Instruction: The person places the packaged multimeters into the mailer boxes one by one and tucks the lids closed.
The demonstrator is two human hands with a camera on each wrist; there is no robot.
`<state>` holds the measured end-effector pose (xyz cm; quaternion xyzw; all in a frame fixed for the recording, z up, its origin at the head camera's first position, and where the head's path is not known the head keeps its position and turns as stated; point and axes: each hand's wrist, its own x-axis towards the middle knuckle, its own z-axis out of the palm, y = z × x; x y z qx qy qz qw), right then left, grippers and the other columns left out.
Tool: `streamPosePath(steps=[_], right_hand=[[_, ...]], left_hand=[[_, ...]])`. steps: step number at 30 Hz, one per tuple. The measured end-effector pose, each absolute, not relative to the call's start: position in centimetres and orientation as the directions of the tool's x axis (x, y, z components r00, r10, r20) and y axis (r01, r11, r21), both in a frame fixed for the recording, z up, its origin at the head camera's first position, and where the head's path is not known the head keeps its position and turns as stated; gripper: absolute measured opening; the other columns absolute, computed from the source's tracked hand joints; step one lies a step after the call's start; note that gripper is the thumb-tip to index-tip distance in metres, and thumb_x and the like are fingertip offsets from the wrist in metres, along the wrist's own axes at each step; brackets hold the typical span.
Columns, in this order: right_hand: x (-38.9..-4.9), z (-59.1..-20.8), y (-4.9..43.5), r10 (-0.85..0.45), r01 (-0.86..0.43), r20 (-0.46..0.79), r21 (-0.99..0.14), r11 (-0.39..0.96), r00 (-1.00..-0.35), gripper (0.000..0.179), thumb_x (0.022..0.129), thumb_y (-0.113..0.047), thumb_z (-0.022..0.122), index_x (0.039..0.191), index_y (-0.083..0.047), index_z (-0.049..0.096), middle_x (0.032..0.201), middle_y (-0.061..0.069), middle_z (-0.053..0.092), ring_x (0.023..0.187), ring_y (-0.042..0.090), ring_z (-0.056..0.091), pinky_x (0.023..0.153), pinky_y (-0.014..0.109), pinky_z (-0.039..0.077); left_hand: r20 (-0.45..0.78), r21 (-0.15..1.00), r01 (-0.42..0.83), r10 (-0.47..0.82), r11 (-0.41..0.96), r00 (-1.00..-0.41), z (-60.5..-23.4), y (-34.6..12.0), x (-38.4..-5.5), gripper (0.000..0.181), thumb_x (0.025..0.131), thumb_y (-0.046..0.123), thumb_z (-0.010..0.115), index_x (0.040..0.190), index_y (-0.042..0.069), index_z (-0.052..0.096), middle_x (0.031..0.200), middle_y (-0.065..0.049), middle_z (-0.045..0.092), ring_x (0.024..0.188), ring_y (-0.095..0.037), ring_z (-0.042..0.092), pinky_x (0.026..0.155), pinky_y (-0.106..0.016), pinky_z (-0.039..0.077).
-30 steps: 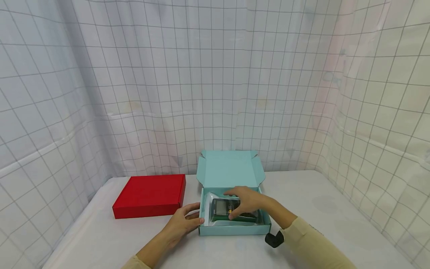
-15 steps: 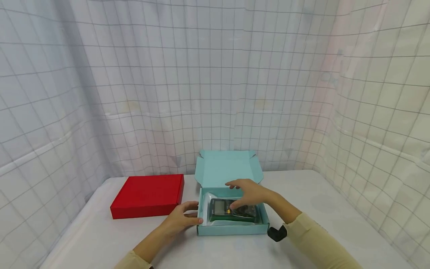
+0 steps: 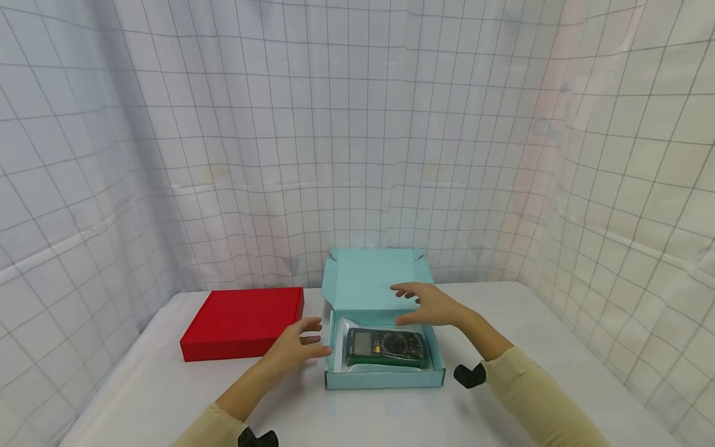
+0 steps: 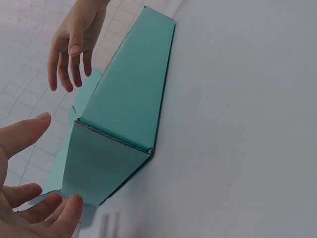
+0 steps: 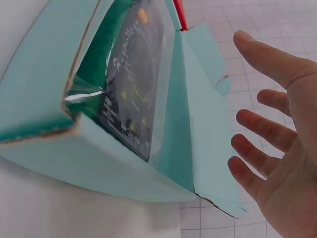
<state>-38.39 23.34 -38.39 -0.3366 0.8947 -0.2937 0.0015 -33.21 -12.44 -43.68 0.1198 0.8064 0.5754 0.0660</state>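
A green-and-black multimeter (image 3: 385, 347) in a clear plastic bag lies inside a light teal cardboard box (image 3: 384, 380), whose lid (image 3: 375, 279) is folded back. In the right wrist view the multimeter's dial face (image 5: 136, 74) shows through the plastic. My right hand (image 3: 430, 304) hovers above the box's back right side, fingers spread and holding nothing. At the box's left wall, my left hand (image 3: 293, 347) has its fingers spread, also with nothing in it. The left wrist view shows that hand (image 4: 37, 198) beside the box's side wall (image 4: 104, 161).
A closed red box (image 3: 242, 323) lies to the left of the teal box, just behind my left hand. Both stand on a white-covered table (image 3: 357, 419). White grid-patterned curtains (image 3: 368, 143) surround the table at the back and sides.
My right hand has lifted off the multimeter and moved up and right. My left hand has drawn slightly away from the box's left wall. The multimeter stays in the box.
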Motion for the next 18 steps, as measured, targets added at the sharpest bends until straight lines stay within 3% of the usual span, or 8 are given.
streamPosePath(steps=[9,18], right_hand=[[-39.0,-38.0,25.3,-0.551,-0.549,0.183,-0.55,0.629,-0.814,0.078,0.092,-0.041,0.079,0.153,-0.005,0.048,0.142,0.021,0.056,0.13,0.043,0.051,0.104,0.06,0.046],[-40.3,-38.3,27.6,-0.401,-0.488,0.284,-0.599,0.635,-0.871,0.07,0.095,-0.041,0.075,0.148,-0.001,0.054,0.139,0.021,0.059,0.129,0.041,0.054,0.104,0.057,0.047]], left_hand=[[0.1,0.925,0.162,0.192,0.344,-0.976,-42.7,-12.8,-35.0,0.082,0.083,0.019,0.087,0.152,0.003,0.046,0.148,-0.02,0.051,0.132,-0.044,0.053,0.097,-0.055,0.053],[0.143,0.921,0.178,0.125,0.347,-0.982,-41.6,-12.9,-37.9,0.079,0.089,0.021,0.083,0.153,0.001,0.042,0.151,-0.023,0.047,0.136,-0.043,0.05,0.1,-0.054,0.051]])
